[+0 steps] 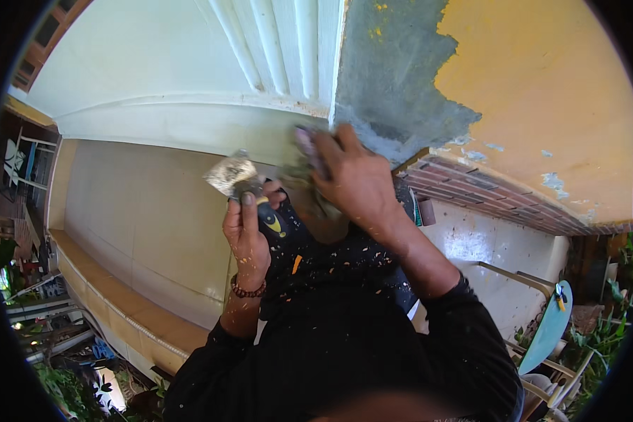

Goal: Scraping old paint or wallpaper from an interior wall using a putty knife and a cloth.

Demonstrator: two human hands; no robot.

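My left hand (248, 237) grips a putty knife (233, 174) near the base of its broad metal blade. The black and yellow handle hangs towards my lap. Close to the wall corner, my right hand (356, 179) is closed on a blurred purplish block (310, 147), too unclear to name exactly. Behind that hand stands a wall with bare grey patches (395, 79) beside flaking yellow-orange paint (538, 95). Paint flakes lie on my dark clothes and cling to my forearms.
A white grooved panel (190, 63) rises in front on the left. A brick-patterned ledge (485, 195) juts out under the yellow wall. On the right stands a chair with a turquoise seat (548, 327), a yellow-handled tool (560, 298) on it. A tiled edge (121, 322) runs along the left.
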